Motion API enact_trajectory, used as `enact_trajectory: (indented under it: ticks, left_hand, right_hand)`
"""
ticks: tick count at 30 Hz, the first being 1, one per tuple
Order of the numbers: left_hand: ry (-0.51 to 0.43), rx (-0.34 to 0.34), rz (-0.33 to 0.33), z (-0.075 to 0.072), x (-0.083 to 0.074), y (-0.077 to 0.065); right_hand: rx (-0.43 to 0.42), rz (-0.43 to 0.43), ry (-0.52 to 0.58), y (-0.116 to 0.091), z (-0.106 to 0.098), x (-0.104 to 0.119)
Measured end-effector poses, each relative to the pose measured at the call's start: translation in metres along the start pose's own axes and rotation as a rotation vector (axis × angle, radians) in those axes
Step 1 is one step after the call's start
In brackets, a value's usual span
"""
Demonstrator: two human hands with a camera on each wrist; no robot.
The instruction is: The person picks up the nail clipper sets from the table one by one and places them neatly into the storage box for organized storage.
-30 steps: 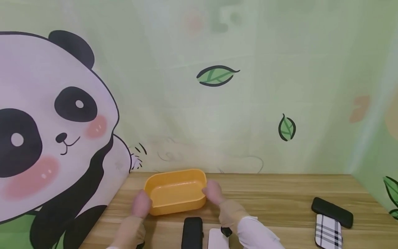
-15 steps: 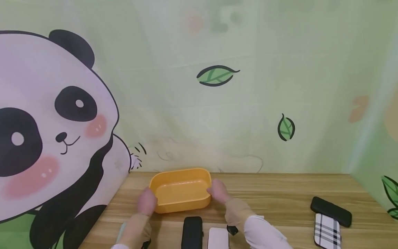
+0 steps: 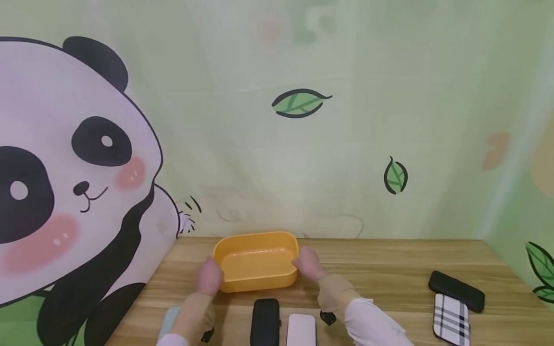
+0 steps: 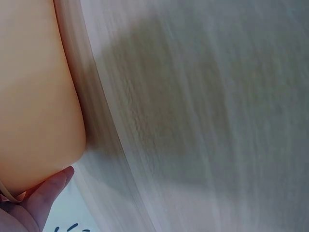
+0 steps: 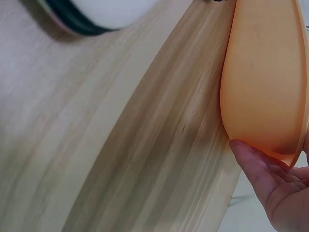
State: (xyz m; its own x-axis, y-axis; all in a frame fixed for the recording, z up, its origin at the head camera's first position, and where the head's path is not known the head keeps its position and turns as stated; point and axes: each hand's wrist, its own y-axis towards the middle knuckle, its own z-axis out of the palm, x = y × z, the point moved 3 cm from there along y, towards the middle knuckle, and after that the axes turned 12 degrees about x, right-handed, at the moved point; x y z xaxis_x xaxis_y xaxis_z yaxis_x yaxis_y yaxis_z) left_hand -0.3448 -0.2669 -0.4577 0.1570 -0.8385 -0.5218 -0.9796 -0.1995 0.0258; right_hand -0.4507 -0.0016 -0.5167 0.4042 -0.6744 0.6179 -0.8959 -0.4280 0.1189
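Note:
An orange-yellow plastic basin (image 3: 257, 283), rectangular with rounded corners, is at the back of the table with nothing visible inside. My left hand (image 3: 209, 276) grips its left end, and my right hand (image 3: 309, 264) grips the right end. In the left wrist view, fingers (image 4: 48, 191) press under the basin wall (image 4: 38, 106). In the right wrist view, the fingers (image 5: 258, 169) support the outer wall (image 5: 263, 82) while the thumb side is at the rim, partly out of frame.
Nearer me lie a black case (image 3: 265, 322), a white case (image 3: 301, 330) and a pale green item (image 3: 169, 321) partly behind my left forearm. At right, another black case (image 3: 456, 290) touches a plaid case (image 3: 451, 319). A printed cloth wall (image 3: 346, 192) stands behind the wooden table (image 3: 381, 269).
Both hands have moved the basin to the right along the back of the table. The pale green item has come into view beside my left forearm.

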Motion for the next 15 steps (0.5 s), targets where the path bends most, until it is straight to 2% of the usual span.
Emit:
enact_trajectory:
  ticks: [4,5,7,11,15]
  left_hand:
    - [0.022,-0.016,0.026,0.002,-0.001,0.002]
    - [0.026,-0.021,0.032,0.003,-0.002,0.003]
    - [0.035,-0.036,0.045,0.004,-0.003,0.002]
    - [0.041,-0.075,0.079,0.006,-0.008,0.001]
    - [0.041,-0.107,0.095,0.006,-0.012,0.001]
  right_hand:
    - [-0.027,-0.042,0.032,-0.025,-0.024,0.032]
    - [-0.01,-0.004,0.047,-0.034,-0.03,0.043]
    - [-0.023,-0.023,0.043,-0.042,-0.035,0.05]
    - [-0.032,-0.013,0.023,-0.049,-0.04,0.055]
    - [-0.033,0.001,0.029,-0.047,-0.043,0.052]
